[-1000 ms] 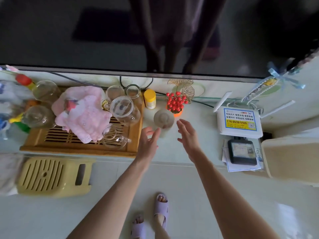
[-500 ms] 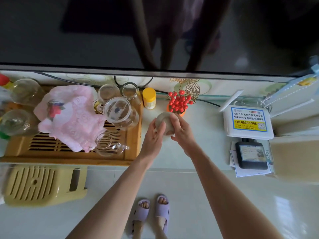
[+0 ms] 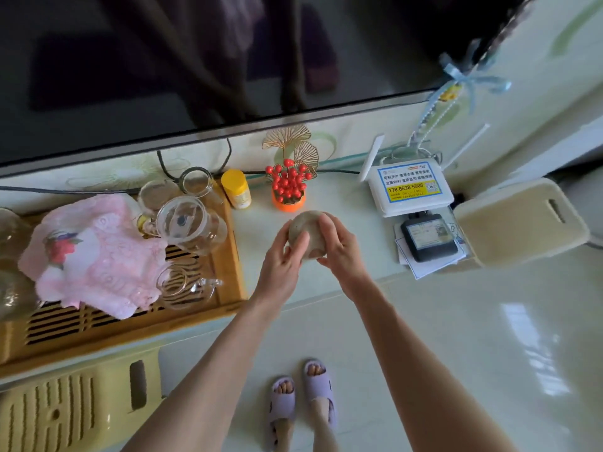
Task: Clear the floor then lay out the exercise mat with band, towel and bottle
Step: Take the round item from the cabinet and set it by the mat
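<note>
A second ago both hands were open and reaching toward the round grey thing on the worktop, not touching it. Then the left hand and the right hand closed on it from both sides. The fingers wrapped further over it, and it came a little nearer, away from the red berry pot.
</note>
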